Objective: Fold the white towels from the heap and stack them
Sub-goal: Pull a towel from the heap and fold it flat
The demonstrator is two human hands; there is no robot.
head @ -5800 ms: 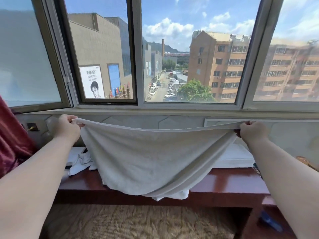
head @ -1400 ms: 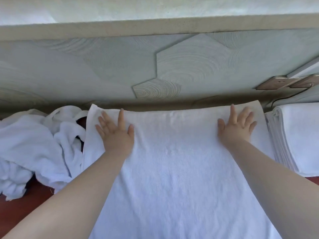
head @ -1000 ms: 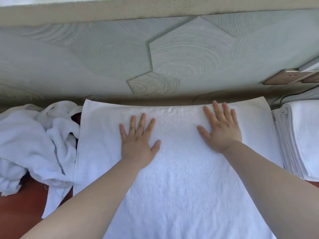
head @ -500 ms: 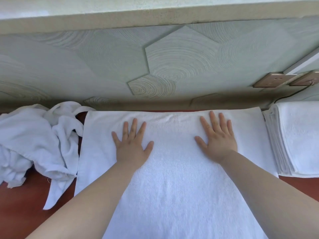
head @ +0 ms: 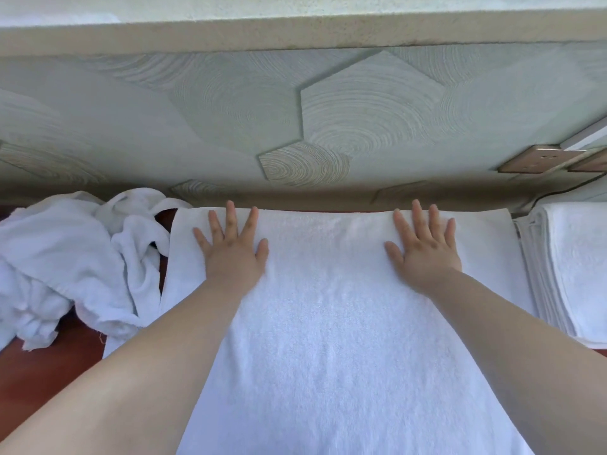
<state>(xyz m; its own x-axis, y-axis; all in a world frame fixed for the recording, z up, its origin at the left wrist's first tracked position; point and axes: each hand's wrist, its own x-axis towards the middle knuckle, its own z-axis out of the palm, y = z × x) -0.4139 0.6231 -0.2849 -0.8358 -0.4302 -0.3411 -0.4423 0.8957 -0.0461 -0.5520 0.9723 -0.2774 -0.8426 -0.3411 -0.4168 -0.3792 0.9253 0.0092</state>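
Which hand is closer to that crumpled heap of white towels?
Left. The left hand presses the spread white towel right of the crumpled heap; the right hand presses its other end, by the folded stack.

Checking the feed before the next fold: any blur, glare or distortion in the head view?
Head view: even daylight, no glare; the spread towel is bright, weave readable; left hand slightly motion-soft, right hand sharper; wide-angle bows the ledge; shadow band behind the towel.
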